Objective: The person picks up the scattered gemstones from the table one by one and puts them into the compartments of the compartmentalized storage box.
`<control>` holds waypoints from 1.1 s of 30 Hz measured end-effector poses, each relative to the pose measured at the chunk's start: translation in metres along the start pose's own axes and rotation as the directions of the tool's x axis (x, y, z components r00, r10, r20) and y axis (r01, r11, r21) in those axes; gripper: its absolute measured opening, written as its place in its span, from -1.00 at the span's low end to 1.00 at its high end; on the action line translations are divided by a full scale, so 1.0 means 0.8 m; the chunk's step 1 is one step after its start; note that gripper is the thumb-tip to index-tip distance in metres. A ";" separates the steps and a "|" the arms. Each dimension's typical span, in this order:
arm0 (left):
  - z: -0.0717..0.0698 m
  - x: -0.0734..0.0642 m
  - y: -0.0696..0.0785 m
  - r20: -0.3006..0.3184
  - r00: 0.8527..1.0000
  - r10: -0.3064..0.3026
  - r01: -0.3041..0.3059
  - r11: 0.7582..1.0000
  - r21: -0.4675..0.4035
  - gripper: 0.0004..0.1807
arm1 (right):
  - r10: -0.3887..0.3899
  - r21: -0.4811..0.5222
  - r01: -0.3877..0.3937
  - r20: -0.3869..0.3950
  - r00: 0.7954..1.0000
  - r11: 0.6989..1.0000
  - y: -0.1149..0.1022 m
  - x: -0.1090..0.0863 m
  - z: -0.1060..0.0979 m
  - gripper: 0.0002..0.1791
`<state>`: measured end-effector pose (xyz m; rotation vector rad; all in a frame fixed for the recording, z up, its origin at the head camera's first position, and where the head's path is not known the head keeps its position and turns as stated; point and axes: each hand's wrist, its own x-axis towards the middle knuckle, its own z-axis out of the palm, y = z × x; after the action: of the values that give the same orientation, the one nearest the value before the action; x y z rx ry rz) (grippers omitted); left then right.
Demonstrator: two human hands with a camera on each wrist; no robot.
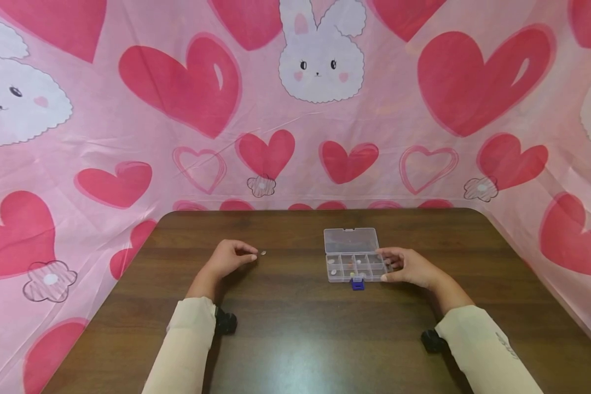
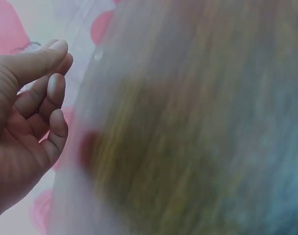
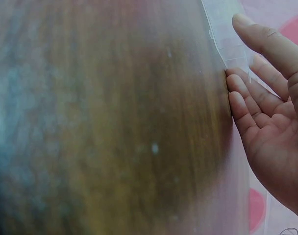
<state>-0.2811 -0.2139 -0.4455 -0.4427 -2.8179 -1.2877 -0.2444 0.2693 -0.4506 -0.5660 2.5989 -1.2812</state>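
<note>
A clear plastic compartment box [image 1: 330, 277] lies on the table with its lid [image 1: 351, 241] folded back and a blue latch [image 1: 357, 284] at the front. Several small pieces, pale and coloured, sit in its compartments. My right hand [image 1: 411, 268] holds the box's right end, thumb at the front corner and fingers at the back. Left of the box, my left hand [image 1: 230, 258] hovers low with thumb and fingers loosely bent, holding nothing visible. A tiny pale piece [image 1: 263, 253] is just beyond its fingertips, apart from them in the left wrist view.
The brown wooden table [image 1: 285, 328] has rounded far corners. A pink cloth [image 1: 305, 120] with hearts and rabbits hangs behind it and at both sides. Black wrist cameras are strapped at both sleeves. The table surface is blurred in both wrist views.
</note>
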 end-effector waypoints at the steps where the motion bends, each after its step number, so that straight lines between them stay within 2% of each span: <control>1: 0.001 0.000 0.002 0.000 1.000 0.007 -0.007 1.000 -0.010 -0.87 | -0.003 0.000 0.003 0.001 1.000 1.000 0.000 0.000 0.000 -0.25; 8: 0.006 0.000 0.019 0.016 0.999 0.029 -0.027 0.997 -0.074 -0.88 | -0.005 -0.008 0.005 -0.006 1.000 1.000 -0.003 -0.001 0.001 -0.26; 19: 0.013 0.001 0.038 0.037 0.997 0.064 -0.061 0.995 -0.074 -0.84 | 0.009 -0.002 -0.009 0.002 1.000 1.000 -0.003 -0.002 0.000 -0.25; 28: 0.028 0.001 0.048 0.012 0.993 0.121 -0.120 0.990 -0.079 -0.90 | -0.008 -0.005 0.008 0.002 1.000 1.000 -0.004 -0.002 0.000 -0.26; 33: 0.035 0.002 0.052 0.000 0.993 0.119 -0.119 0.987 -0.105 -0.91 | -0.016 -0.014 0.016 0.001 1.000 1.000 -0.005 -0.002 0.000 -0.27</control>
<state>-0.2690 -0.1670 -0.4330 -0.6086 -2.6905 -1.4162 -0.2421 0.2678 -0.4477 -0.5910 2.6101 -1.2685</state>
